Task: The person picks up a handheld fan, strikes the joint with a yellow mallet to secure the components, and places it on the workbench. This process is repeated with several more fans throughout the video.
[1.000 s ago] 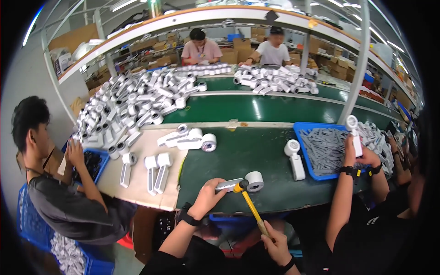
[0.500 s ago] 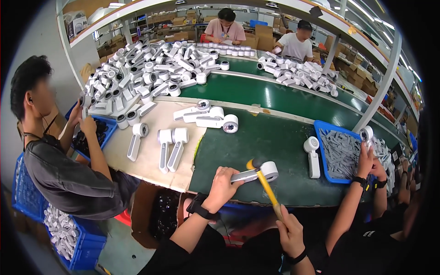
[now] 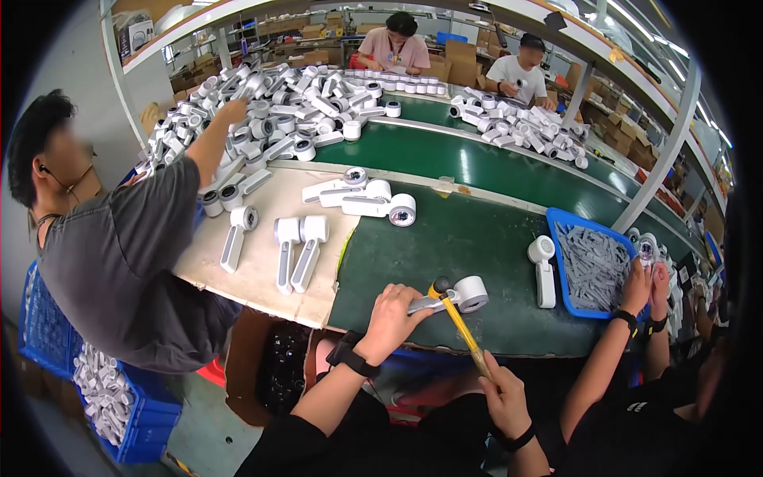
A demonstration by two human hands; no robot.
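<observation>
A white and grey handheld fan (image 3: pixel 472 295) lies on its side at the front edge of the green mat. My left hand (image 3: pixel 388 323) is closed round its handle, pressing it on the mat. In my right hand (image 3: pixel 507 400) is a hammer (image 3: pixel 465 331) with a yellow handle, gripped near its lower end. The hammer's dark and yellow head is at the handle, close to the fan's round head; whether it touches cannot be made out. More finished-looking fans (image 3: pixel 308 253) stand and lie to the left on a beige board (image 3: pixel 262 199).
A large pile of fans (image 3: pixel 270 111) fills the back left, beside a green conveyor (image 3: pixel 413 147). At right, a blue tray (image 3: pixel 554 238) holds grey strips, with one fan (image 3: pixel 544 270) beside it. Co-workers sit close on my left and right, two more across. A metal shelf frame (image 3: pixel 668 151) spans overhead.
The hammer head and the fan in my left hand have shifted only slightly. The co-worker on the left has stretched an arm over the fan pile. The right co-worker's hands have turned a fan.
</observation>
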